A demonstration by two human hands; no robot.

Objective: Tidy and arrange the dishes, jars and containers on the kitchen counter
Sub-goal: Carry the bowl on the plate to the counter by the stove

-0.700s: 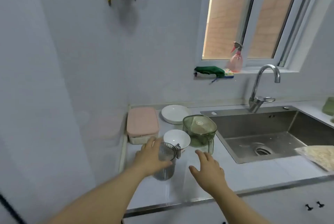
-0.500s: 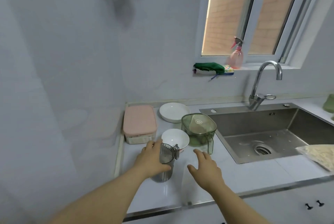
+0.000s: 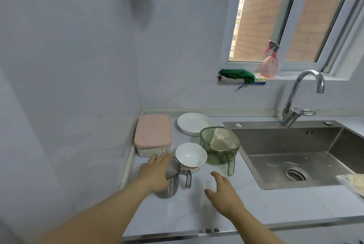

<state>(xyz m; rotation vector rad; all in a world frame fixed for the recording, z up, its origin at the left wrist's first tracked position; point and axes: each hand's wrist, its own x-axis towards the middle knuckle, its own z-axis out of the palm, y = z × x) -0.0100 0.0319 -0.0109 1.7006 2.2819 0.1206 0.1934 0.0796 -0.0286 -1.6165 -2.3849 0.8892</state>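
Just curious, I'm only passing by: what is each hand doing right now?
Left hand: grips the grey ribbed cup.
Right hand: open, holding nothing.

On the worktop point(image 3: 275, 208), low in your frame, a lidded box point(image 3: 153, 133) sits in the back left corner, with a plate point(image 3: 194, 126) to its right by the wall. In front of the plate stand a bowl point(image 3: 191, 157) and, to its right, a lidded jug point(image 3: 219, 146) beside the sink point(image 3: 285, 139). Your left hand point(image 3: 155, 174) wraps a handled cup point(image 3: 174, 180) just before the bowl, and your right hand point(image 3: 224, 192) is to the cup's right.
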